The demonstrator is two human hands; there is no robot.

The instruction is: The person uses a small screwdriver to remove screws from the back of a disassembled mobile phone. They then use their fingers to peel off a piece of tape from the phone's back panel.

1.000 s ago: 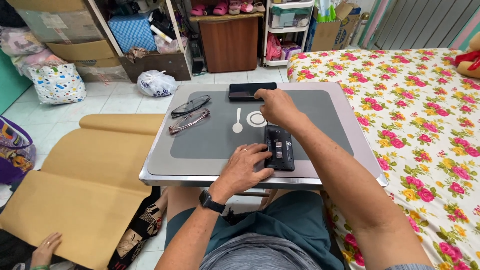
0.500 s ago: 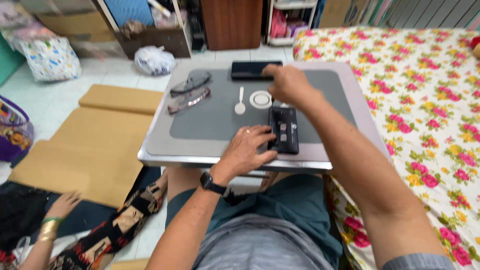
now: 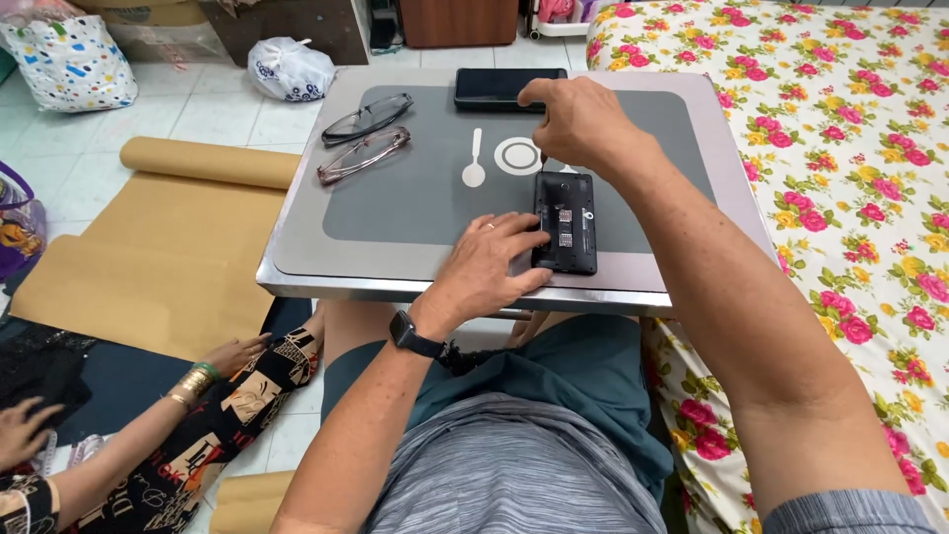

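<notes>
Head view, steeply down, close

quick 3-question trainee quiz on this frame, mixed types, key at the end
1. True or false: the left hand rests against the opened black phone with its back cover off.
2. Which lies nearest the right hand? A) the closed black phone B) the two pairs of glasses C) the white plastic bag on the floor
3. Fill in: the opened phone lies near the tray table's ____ edge, closest to the person.

Key: 1 true; 2 A; 3 front
</notes>
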